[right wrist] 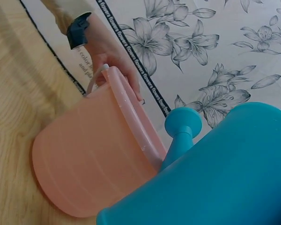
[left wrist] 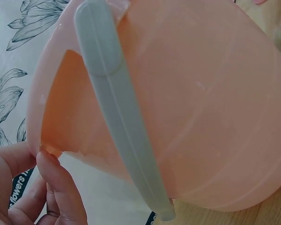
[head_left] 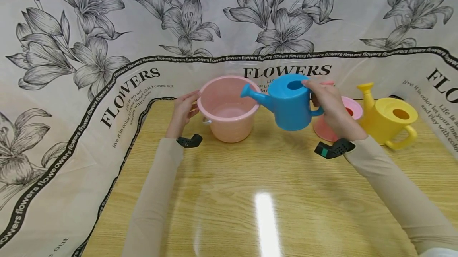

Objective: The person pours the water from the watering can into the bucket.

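A pink bucket (head_left: 231, 129) stands upright on the table, its mouth facing up. At the bucket's left side my left hand (head_left: 184, 110) pinches the rim between thumb and fingers, as the left wrist view shows. The bucket's pale grey handle (left wrist: 126, 122) hangs down along its outside. My right hand (head_left: 330, 104) grips a blue watering can (head_left: 293, 110) by its handle, just right of the bucket. The can is held up off the table, nearly level, with its spout (head_left: 259, 97) reaching over the bucket's right rim. Inside the can cannot be seen.
Behind and right of my right hand stands a pink watering can (head_left: 352, 106), partly hidden by the hand. Farther right is a yellow watering can (head_left: 384, 125). A flower-printed cloth (head_left: 200, 66) rises behind the wooden table (head_left: 222, 177) and along its left side.
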The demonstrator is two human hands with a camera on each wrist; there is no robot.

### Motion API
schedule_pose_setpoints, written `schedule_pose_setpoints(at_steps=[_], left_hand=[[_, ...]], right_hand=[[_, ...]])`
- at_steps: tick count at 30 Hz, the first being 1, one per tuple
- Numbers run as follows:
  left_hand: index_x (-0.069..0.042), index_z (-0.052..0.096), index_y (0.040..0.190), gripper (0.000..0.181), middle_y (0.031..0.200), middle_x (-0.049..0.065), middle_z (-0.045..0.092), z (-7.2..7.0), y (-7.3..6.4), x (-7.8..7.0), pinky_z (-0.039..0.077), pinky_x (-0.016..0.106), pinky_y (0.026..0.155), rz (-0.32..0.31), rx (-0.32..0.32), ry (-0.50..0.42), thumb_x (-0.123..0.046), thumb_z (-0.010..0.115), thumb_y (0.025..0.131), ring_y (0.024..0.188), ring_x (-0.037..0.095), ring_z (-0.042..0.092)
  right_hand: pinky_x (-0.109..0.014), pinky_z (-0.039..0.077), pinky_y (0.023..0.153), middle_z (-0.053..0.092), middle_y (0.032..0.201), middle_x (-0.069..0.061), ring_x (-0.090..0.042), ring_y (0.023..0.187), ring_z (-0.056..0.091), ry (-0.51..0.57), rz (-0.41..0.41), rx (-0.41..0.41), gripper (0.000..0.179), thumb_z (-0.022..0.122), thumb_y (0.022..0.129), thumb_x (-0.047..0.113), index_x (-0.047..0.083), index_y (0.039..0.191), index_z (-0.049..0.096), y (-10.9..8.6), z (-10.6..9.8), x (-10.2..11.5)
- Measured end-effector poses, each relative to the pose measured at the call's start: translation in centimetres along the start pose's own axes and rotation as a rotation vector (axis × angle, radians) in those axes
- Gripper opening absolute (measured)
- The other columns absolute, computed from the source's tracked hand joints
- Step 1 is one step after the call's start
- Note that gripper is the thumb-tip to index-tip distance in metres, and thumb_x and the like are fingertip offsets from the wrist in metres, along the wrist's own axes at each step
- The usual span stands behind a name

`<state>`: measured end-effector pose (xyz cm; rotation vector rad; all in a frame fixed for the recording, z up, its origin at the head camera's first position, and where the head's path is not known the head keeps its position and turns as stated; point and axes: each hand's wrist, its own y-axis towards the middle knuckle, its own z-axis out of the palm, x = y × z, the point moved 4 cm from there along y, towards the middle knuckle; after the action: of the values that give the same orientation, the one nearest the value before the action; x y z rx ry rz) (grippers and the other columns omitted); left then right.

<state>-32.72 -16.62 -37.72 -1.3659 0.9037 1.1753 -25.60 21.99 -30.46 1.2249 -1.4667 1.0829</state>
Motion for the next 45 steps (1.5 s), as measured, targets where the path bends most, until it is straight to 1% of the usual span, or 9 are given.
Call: schedule_pose_setpoints(at_steps=[3,7,12,17,24,31,36,39,45], left_hand=[[-0.011,0.063,0.127,0.035,0.11,0.003,0.062,0.0,0.0,0.1,0.049,0.014,0.057,0.0,-0.002,-0.003,-0.023,0.061,0.094,0.067,0.004,0.058],[-0.011,0.063,0.126,0.034,0.105,0.001,0.062,0.0,0.0,0.2,0.049,0.014,0.058,-0.005,-0.003,-0.005,-0.023,0.061,0.094,0.068,0.005,0.057],[-0.011,0.063,0.126,0.034,0.1,-0.001,0.063,0.0,0.0,0.2,0.049,0.014,0.056,-0.005,-0.007,-0.017,-0.023,0.062,0.094,0.068,0.005,0.057],[-0.011,0.063,0.126,0.034,0.102,0.0,0.063,0.1,0.0,0.2,0.049,0.013,0.055,-0.004,-0.003,-0.01,-0.024,0.061,0.094,0.069,0.006,0.058],[-0.011,0.063,0.126,0.034,0.108,0.001,0.061,0.1,0.1,0.1,0.048,0.013,0.055,-0.014,-0.002,-0.009,-0.024,0.061,0.094,0.07,0.006,0.057],[-0.014,0.063,0.126,0.035,0.104,-0.001,0.06,0.2,0.1,0.0,0.049,0.013,0.056,-0.038,0.0,-0.025,-0.027,0.063,0.093,0.07,0.007,0.057],[-0.014,0.063,0.126,0.035,0.1,-0.003,0.059,0.2,0.2,0.0,0.049,0.013,0.056,-0.043,0.004,-0.031,-0.026,0.063,0.094,0.068,0.006,0.057],[-0.014,0.063,0.126,0.035,0.1,-0.003,0.059,0.1,0.2,0.0,0.049,0.013,0.056,-0.043,0.001,-0.024,-0.026,0.063,0.094,0.068,0.006,0.056],[-0.011,0.064,0.125,0.035,0.102,0.0,0.061,0.1,0.2,0.0,0.048,0.013,0.053,-0.044,-0.009,-0.058,-0.023,0.065,0.092,0.065,0.006,0.056]], right_hand=[[-0.04,0.021,0.075,0.033,0.054,0.008,-0.015,0.068,0.036,-0.029,-0.019,0.01,0.053,0.06,0.088,0.054,0.023,0.052,0.04,0.1,0.1,0.4],[-0.04,0.022,0.075,0.032,0.054,0.006,-0.016,0.066,0.036,-0.054,-0.043,0.042,0.051,0.059,0.089,0.054,0.022,0.055,0.039,0.3,0.3,1.0],[-0.044,0.022,0.076,0.032,0.057,0.006,-0.018,0.07,0.036,-0.082,-0.026,0.06,0.05,0.06,0.087,0.058,0.023,0.058,0.039,0.4,0.5,1.8],[-0.044,0.021,0.077,0.032,0.056,0.006,-0.019,0.072,0.036,-0.098,0.007,0.055,0.052,0.062,0.084,0.06,0.024,0.056,0.037,0.6,0.8,2.4],[-0.043,0.019,0.075,0.031,0.054,0.007,-0.018,0.066,0.034,-0.122,-0.054,0.064,0.051,0.062,0.087,0.055,0.024,0.055,0.037,1.0,1.3,3.1],[-0.044,0.019,0.075,0.03,0.054,0.008,-0.019,0.066,0.033,-0.117,-0.052,0.05,0.053,0.065,0.083,0.057,0.024,0.055,0.036,1.3,1.4,3.5],[-0.045,0.022,0.074,0.03,0.054,0.007,-0.017,0.064,0.034,-0.121,-0.06,0.038,0.054,0.067,0.082,0.057,0.023,0.054,0.035,1.3,1.6,3.8],[-0.045,0.026,0.073,0.03,0.054,0.007,-0.016,0.063,0.035,-0.156,-0.074,0.029,0.055,0.066,0.082,0.058,0.024,0.055,0.034,1.3,1.7,4.1],[-0.046,0.029,0.075,0.028,0.053,0.007,-0.016,0.062,0.036,-0.184,-0.092,0.039,0.057,0.066,0.082,0.059,0.023,0.054,0.032,1.3,1.9,4.6]])
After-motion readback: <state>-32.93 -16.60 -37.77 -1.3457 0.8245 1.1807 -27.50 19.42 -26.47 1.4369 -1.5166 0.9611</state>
